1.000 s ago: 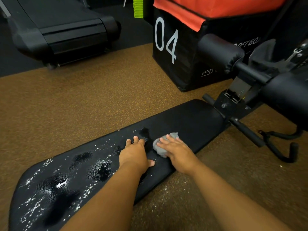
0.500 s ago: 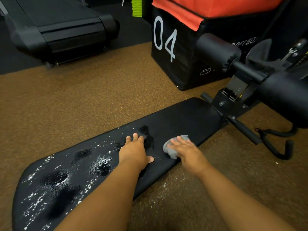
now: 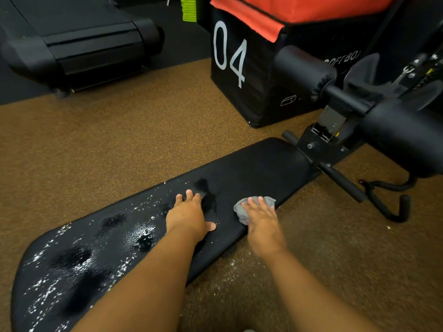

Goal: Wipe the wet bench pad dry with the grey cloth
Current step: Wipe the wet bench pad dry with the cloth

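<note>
Two hands on the bench pad [image 3: 251, 168]: droplets lie unchanged left of the left hand [image 3: 189, 216], which stays flat, fingers straight, holding nothing. Right hand [image 3: 261, 219] presses the grey cloth [image 3: 242, 209] with straight fingers at the pad's near edge, further right than a second ago.

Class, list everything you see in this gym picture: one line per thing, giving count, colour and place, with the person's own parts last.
padded bench pad: one, black, wet, across the floor centre
crumpled grey cloth: one, grey, on the pad's near edge
soft plyo box marked 04: one, black, red top, behind the bench
foam roller pad: one, black, right
treadmill: one, black, far left
rubber floor: one, brown
left hand: one, flat on the pad
right hand: one, pressing the cloth
</note>
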`<state>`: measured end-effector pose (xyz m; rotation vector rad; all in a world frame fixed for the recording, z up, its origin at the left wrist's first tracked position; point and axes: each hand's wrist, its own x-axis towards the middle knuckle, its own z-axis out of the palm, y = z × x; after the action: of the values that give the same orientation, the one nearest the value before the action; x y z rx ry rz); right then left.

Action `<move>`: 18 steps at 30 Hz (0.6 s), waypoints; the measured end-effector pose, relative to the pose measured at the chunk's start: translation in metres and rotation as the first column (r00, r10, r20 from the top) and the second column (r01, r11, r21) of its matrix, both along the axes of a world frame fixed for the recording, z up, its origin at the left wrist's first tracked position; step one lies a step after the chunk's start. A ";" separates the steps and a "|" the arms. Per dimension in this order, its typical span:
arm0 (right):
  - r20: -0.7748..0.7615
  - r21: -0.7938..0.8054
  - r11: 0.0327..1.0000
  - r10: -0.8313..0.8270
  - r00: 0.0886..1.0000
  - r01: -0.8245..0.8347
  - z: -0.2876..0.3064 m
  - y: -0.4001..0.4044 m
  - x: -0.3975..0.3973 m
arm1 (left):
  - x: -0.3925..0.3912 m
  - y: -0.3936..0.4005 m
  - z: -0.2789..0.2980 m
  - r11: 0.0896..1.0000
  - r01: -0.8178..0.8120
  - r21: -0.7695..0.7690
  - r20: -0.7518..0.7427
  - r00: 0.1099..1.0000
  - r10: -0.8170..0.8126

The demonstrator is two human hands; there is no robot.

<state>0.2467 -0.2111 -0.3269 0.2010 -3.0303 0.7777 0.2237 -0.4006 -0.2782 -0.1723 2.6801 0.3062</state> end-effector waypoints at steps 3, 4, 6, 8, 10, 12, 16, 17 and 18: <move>-0.028 -0.048 0.970 0.235 0.972 -0.236 0.000 -0.007 0.028 | 0.000 -0.001 -0.001 1.000 -0.002 0.005 -0.014 1.000 0.003; -0.058 -0.035 0.942 0.331 0.942 -0.334 -0.006 0.004 0.034 | 0.000 -0.001 -0.001 1.000 -0.002 0.005 -0.015 1.000 0.002; -0.105 0.003 0.939 0.343 0.933 -0.345 -0.021 0.029 0.030 | 0.001 -0.001 -0.001 1.000 0.000 0.005 -0.012 1.000 0.000; -0.074 -0.064 0.995 0.067 0.995 -0.072 -0.023 0.039 0.019 | 0.001 0.000 0.000 1.000 0.003 0.004 -0.010 1.000 -0.003; 0.058 -0.187 0.945 -0.263 0.963 0.269 -0.017 0.030 0.006 | 0.001 0.000 0.001 1.000 0.004 -0.004 -0.008 1.000 -0.004; 0.216 -0.376 0.787 -0.439 0.872 0.489 -0.009 0.012 -0.005 | 0.000 0.001 0.001 1.000 0.005 -0.016 -0.007 1.000 -0.005; 0.483 -0.599 0.321 -0.586 0.651 0.733 0.004 -0.025 0.003 | -0.001 0.002 0.000 1.000 0.002 -0.021 -0.006 1.000 -0.002; 0.526 -0.622 0.242 -0.575 0.626 0.745 0.006 -0.033 0.011 | -0.001 0.003 0.001 1.000 0.000 -0.020 -0.011 1.000 -0.001; 0.545 -0.635 0.215 -0.555 0.628 0.742 0.008 -0.040 0.019 | -0.001 0.003 0.001 1.000 -0.003 -0.019 -0.016 1.000 0.002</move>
<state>0.2661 -0.2514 -0.3193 -1.1719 -2.0195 1.9816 0.2226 -0.3974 -0.2775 -0.1796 2.6991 0.2842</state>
